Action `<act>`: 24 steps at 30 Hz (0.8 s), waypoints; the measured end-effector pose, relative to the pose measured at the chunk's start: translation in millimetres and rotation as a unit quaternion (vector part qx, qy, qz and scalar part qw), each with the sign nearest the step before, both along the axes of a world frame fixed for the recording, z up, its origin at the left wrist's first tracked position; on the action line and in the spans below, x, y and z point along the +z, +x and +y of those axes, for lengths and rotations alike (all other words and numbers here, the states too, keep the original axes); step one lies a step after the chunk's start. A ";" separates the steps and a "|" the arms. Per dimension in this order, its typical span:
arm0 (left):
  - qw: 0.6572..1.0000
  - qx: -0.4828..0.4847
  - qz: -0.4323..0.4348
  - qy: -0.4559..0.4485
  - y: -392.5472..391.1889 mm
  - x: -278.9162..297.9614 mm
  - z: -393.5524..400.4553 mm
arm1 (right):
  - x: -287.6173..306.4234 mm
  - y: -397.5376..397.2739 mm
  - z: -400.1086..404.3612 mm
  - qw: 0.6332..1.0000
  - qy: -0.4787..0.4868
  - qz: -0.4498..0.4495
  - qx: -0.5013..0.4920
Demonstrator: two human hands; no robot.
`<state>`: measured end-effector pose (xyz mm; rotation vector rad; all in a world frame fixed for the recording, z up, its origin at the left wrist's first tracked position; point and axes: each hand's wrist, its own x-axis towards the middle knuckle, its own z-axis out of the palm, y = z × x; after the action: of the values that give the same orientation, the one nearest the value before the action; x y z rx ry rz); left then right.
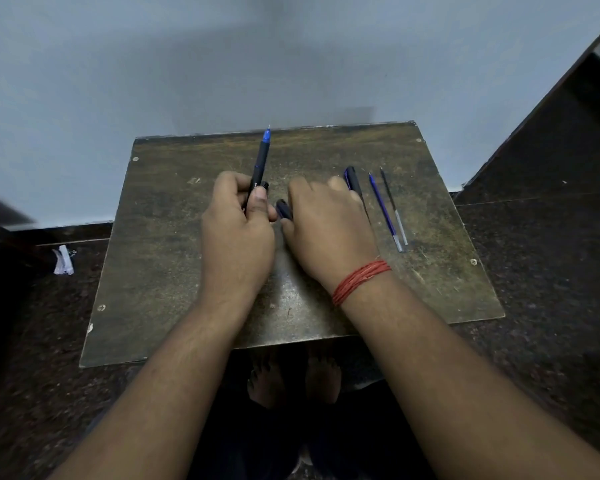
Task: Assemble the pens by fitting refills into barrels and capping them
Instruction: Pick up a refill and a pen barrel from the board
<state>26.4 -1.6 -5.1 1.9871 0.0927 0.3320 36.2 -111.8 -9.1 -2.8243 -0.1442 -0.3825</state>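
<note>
Left hand [238, 223] fingers [260, 199] wrapped round dark pen [261, 161], long axis near-to-far, blue tip pointing far, over counter [174, 237] middle. Right hand [326, 220] fingers curled round dark cap [283, 208], palm down. Right of it: another dark pen [353, 180], two refills [383, 211] lying parallel, tips far. Worn brown counter against pale wall [222, 64]; dark speckled floor [551, 271].

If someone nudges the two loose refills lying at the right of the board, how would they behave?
The two refills are thin round tubes, so they would probably roll sideways. They look light and should slide easily. Being so slender, they may flex slightly when lifted by one end off the board.
</note>
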 end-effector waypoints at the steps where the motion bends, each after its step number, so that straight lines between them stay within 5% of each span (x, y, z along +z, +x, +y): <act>1: 1.000 -0.002 0.001 -0.002 -0.4 0.3 -0.9 | -0.8 -0.9 2.1 1.000 0.004 0.002 -0.007; 6: 1.000 -0.006 0.001 -0.003 0.0 0.6 -1.7 | 1.0 2.6 3.8 0.995 0.079 0.053 -0.015; 9: 1.000 -0.013 0.001 -0.006 0.2 0.2 -1.2 | 11.4 14.0 -7.0 0.963 0.251 0.094 -0.022; 13: 0.999 -0.038 0.011 -0.001 -2.6 0.7 -3.7 | 24.7 22.8 -34.2 0.796 0.597 0.076 -0.060; 17: 0.997 -0.070 0.020 0.007 -5.2 1.3 -7.2 | 26.6 26.7 -58.1 0.659 0.748 0.058 -0.064; 20: 0.995 -0.097 0.027 0.017 -7.7 2.0 -10.3 | 26.6 27.8 -62.4 0.645 0.761 0.043 -0.055; 24: 0.991 -0.122 0.034 0.029 -10.6 3.3 -13.2 | 26.7 27.2 -60.2 0.682 0.730 0.026 -0.032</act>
<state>15.7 -14.8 -1.8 2.0407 -0.1184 0.1097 63.5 -172.1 17.6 -1.2147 0.2081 -0.2265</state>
